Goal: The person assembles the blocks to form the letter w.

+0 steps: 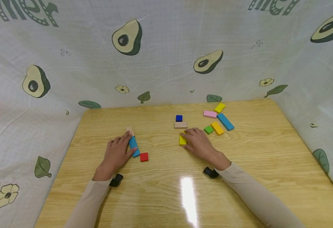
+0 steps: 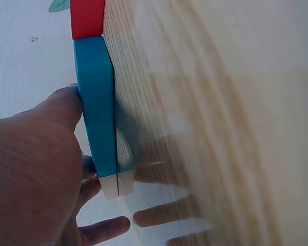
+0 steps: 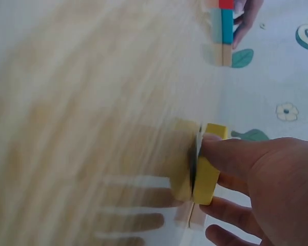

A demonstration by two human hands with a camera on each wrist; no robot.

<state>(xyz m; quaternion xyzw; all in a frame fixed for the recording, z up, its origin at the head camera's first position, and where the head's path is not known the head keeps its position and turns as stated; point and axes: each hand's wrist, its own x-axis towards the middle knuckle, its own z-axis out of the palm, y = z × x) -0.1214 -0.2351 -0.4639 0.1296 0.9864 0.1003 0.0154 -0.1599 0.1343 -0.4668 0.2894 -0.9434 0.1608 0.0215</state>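
Note:
My left hand [image 1: 116, 155] holds a long blue block [image 1: 133, 145] between thumb and fingers, the thumb near its close end. At the far end of that block a beige block [image 1: 130, 129] is lined up, partly behind the fingertips. A red block [image 1: 144, 157] sits by the near end; the left wrist view shows the blue block [image 2: 96, 102] right against it. My right hand [image 1: 199, 144] pinches a yellow block [image 1: 182, 140], which appears slightly tilted close over the table in the right wrist view. Just beyond it lie another beige block [image 1: 180, 125] and a dark blue cube [image 1: 179, 118].
Right of my right hand lie a green block [image 1: 208, 129], an orange-yellow block [image 1: 217, 128], a second blue block [image 1: 225, 122], a pink block [image 1: 210, 114] and another yellow block [image 1: 219, 108]. A patterned cloth [image 1: 166, 76] borders the wooden table [image 1: 160, 190] behind and at the sides.

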